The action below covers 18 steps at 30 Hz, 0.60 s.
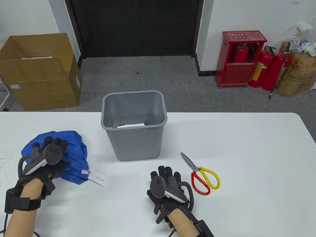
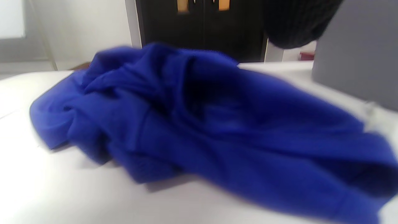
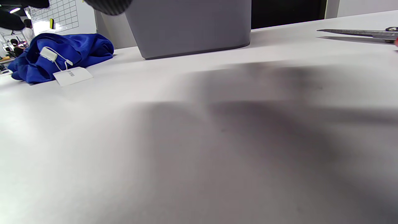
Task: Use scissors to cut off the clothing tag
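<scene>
A crumpled blue garment (image 1: 71, 150) lies at the table's left. Its white tag (image 1: 100, 180) on a string lies flat beside it, toward the middle. My left hand (image 1: 53, 151) rests on top of the garment with fingers spread. The garment fills the left wrist view (image 2: 217, 130). Scissors (image 1: 201, 176) with one red and one yellow handle lie closed on the table, just right of my right hand (image 1: 165, 176). My right hand lies flat on the table, fingers spread, holding nothing. The right wrist view shows the garment (image 3: 77, 49), the tag (image 3: 72, 75) and the scissor blades (image 3: 357, 32).
A grey plastic bin (image 1: 134, 123) stands on the white table (image 1: 246, 148) between the hands, with white paper inside. It also shows in the right wrist view (image 3: 189, 25). Paper sheets (image 1: 6, 158) lie at the left edge. Boxes and fire extinguishers stand on the floor beyond.
</scene>
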Each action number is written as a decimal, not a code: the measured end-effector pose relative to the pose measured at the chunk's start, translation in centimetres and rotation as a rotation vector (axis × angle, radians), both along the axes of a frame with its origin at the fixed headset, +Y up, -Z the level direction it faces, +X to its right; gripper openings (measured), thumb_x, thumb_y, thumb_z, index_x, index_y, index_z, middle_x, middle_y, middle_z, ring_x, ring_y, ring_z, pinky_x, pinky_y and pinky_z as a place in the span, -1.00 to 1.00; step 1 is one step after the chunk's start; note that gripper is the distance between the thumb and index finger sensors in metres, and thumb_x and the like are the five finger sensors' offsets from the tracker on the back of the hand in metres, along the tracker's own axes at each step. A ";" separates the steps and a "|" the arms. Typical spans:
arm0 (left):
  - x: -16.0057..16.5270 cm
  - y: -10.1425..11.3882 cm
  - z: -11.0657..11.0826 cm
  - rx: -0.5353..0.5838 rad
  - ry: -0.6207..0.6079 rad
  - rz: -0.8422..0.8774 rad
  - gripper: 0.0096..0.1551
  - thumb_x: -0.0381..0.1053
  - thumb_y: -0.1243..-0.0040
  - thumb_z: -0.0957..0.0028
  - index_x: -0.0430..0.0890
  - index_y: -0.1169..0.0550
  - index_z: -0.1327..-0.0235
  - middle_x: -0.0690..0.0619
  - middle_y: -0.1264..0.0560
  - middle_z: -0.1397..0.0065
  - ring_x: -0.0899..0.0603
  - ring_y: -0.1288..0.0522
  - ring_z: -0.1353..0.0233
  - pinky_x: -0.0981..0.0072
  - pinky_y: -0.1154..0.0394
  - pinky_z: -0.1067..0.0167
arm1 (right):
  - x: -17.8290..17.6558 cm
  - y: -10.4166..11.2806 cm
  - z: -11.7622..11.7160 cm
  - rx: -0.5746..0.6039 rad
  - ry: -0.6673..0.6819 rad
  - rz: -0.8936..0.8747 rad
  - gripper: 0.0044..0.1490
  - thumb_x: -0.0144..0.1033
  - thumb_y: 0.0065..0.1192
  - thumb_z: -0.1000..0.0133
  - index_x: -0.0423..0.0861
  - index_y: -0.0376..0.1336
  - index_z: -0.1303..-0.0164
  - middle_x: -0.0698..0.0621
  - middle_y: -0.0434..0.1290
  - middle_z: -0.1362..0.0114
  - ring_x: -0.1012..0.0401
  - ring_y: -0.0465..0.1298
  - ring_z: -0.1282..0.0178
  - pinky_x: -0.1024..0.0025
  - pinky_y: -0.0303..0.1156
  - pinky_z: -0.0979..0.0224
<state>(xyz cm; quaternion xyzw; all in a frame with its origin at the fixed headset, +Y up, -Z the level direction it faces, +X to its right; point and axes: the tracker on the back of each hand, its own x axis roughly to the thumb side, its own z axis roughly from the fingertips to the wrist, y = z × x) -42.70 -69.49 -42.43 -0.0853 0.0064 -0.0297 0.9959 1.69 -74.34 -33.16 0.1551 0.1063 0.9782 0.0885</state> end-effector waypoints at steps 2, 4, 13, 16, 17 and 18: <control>-0.7 -0.7 -1.0 -0.044 0.004 -0.028 0.14 0.34 -0.32 -0.06 0.25 0.11 -0.69 0.24 0.20 -0.83 -0.12 0.35 -0.85 -0.27 0.35 -0.61 | -0.1 0.1 0.1 0.003 0.006 -0.004 0.01 0.21 -0.13 -0.09 -0.04 -0.28 -0.61 -0.21 -0.33 -0.71 -0.24 -0.30 -0.65 -0.36 -0.34 -0.46; -0.8 -1.2 -2.1 -0.082 -0.003 -0.075 0.18 0.32 -0.36 -0.05 0.27 0.14 -0.67 0.27 0.25 -0.83 -0.10 0.36 -0.85 -0.29 0.32 -0.63 | -0.2 0.2 0.1 0.007 0.010 -0.005 0.01 0.21 -0.13 -0.10 -0.04 -0.28 -0.61 -0.21 -0.32 -0.71 -0.24 -0.29 -0.65 -0.36 -0.34 -0.46; -1.1 -3.5 -5.5 -0.285 0.057 -0.121 0.42 0.43 -0.46 0.15 0.34 0.28 -0.62 0.24 0.39 -0.80 -0.24 0.34 -0.87 -0.48 0.22 -0.63 | 0.0 0.0 0.0 -0.014 0.003 -0.005 0.01 0.21 -0.12 -0.09 -0.04 -0.28 -0.61 -0.22 -0.32 -0.71 -0.25 -0.29 -0.65 -0.37 -0.36 -0.45; -1.4 -4.6 -5.9 -0.341 0.080 -0.109 0.45 0.44 -0.46 0.15 0.34 0.32 -0.60 0.21 0.39 -0.80 -0.28 0.27 -0.88 -0.51 0.16 -0.63 | 0.0 -0.2 -0.1 -0.022 0.003 -0.001 0.01 0.21 -0.12 -0.09 -0.04 -0.28 -0.61 -0.22 -0.32 -0.71 -0.25 -0.29 -0.64 -0.37 -0.36 -0.45; -1.4 -5.0 -6.1 -0.349 0.084 -0.105 0.46 0.44 -0.46 0.15 0.31 0.32 -0.60 0.19 0.35 -0.81 -0.27 0.22 -0.88 -0.51 0.13 -0.63 | 0.0 -0.2 -0.1 -0.023 0.004 0.000 0.01 0.21 -0.12 -0.09 -0.04 -0.28 -0.61 -0.22 -0.32 -0.71 -0.25 -0.29 -0.64 -0.37 -0.36 -0.45; -1.4 -5.4 -6.2 -0.352 0.087 -0.099 0.48 0.43 -0.46 0.15 0.25 0.33 -0.61 0.16 0.31 -0.81 -0.27 0.19 -0.88 -0.50 0.10 -0.63 | 0.0 -0.2 -0.1 -0.025 0.004 0.001 0.01 0.21 -0.12 -0.09 -0.04 -0.28 -0.61 -0.22 -0.32 -0.71 -0.25 -0.29 -0.64 -0.37 -0.36 -0.45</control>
